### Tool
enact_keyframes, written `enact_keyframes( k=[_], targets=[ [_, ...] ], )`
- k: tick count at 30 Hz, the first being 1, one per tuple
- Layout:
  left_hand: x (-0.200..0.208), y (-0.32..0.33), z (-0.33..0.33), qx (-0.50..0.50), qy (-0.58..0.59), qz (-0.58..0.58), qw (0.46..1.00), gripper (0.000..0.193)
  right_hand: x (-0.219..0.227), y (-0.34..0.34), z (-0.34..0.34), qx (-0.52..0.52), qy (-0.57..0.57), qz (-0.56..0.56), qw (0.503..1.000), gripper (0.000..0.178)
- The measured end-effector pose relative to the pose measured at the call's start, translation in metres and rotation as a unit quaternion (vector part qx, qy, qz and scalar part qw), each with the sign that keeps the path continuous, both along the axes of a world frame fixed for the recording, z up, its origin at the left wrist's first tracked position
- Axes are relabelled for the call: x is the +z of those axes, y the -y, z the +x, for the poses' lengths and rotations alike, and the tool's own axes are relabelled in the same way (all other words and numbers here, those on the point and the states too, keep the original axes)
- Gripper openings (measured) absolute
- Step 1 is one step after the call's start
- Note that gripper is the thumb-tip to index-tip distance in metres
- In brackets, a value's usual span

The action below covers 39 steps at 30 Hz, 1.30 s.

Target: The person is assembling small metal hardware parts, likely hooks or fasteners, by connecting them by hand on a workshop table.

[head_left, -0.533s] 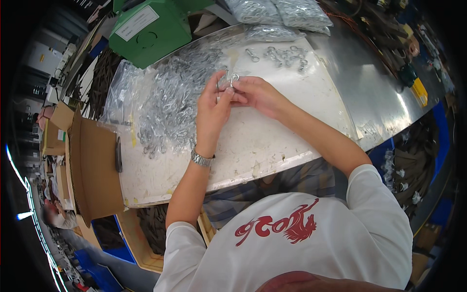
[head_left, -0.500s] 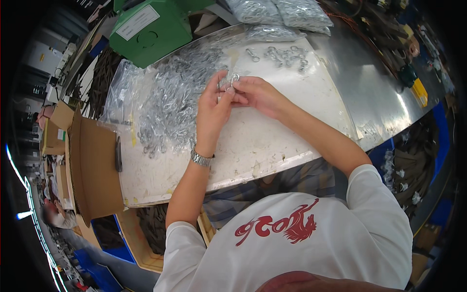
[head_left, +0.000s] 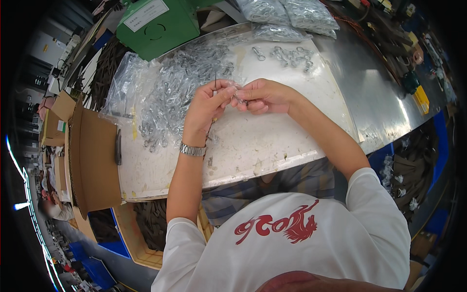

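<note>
Both my hands meet over the white tabletop, with thumbs and fingertips close together. My left hand [head_left: 206, 104] is closed, with a thin dark pointed tool [head_left: 215, 78] passing through its grip; the tip sticks up past the fingers and the other end shows below the palm. My right hand [head_left: 267, 96] pinches a small metal snap hook [head_left: 242, 101], mostly covered by the fingers. Something clear, like plastic film [head_left: 234, 84], shows at the fingertips of both hands. Left of my hands lies a wide pile of metal snap hooks [head_left: 168, 97], partly under clear plastic.
A few loose snap hooks [head_left: 292, 57] lie at the far right. Filled clear bags [head_left: 306, 14] stand behind them, beside a green machine [head_left: 158, 31]. An open cardboard box [head_left: 97, 160] adjoins the table's left edge. A metal surface [head_left: 379, 92] continues to the right.
My hands have come slightly lower and nearer me, the left one turning and shifting left. The metal piece that stood up between the fingertips now sits lower, mostly covered.
</note>
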<state>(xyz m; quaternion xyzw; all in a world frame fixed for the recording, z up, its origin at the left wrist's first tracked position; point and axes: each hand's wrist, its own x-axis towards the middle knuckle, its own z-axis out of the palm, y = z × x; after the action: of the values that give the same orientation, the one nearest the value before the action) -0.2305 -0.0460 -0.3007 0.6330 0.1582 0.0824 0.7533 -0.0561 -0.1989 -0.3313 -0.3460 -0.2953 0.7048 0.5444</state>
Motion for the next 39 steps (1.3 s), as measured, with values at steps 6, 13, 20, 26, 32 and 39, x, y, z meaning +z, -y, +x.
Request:
enact_keyframes(
  k=[6,13,20,26,32,39],
  targets=[
    [-0.005,0.009,0.004,0.051,-0.017,0.040,0.998,0.014,0.007,0.003,0.001,-0.011,0.045,-0.023,0.999,0.032],
    [-0.011,0.017,0.008,0.130,0.004,0.129,0.983,0.015,0.021,0.005,-0.027,-0.160,0.470,0.036,0.868,0.023],
    [-0.005,0.017,0.009,0.128,-0.003,0.160,0.979,0.014,-0.001,0.000,-0.031,-0.280,0.649,0.174,0.686,0.017],
    [-0.005,-0.011,-0.005,0.238,0.156,-0.099,0.953,0.021,0.015,0.004,-0.012,-0.218,0.493,0.093,0.837,0.021],
    [0.002,-0.008,-0.008,-0.074,0.023,0.120,0.990,0.039,0.018,0.003,-0.012,-0.184,0.369,0.091,0.906,0.025],
    [0.002,-0.010,-0.011,-0.078,0.011,0.087,0.993,0.042,0.015,0.003,-0.012,-0.199,0.427,0.078,0.879,0.023]
  ],
)
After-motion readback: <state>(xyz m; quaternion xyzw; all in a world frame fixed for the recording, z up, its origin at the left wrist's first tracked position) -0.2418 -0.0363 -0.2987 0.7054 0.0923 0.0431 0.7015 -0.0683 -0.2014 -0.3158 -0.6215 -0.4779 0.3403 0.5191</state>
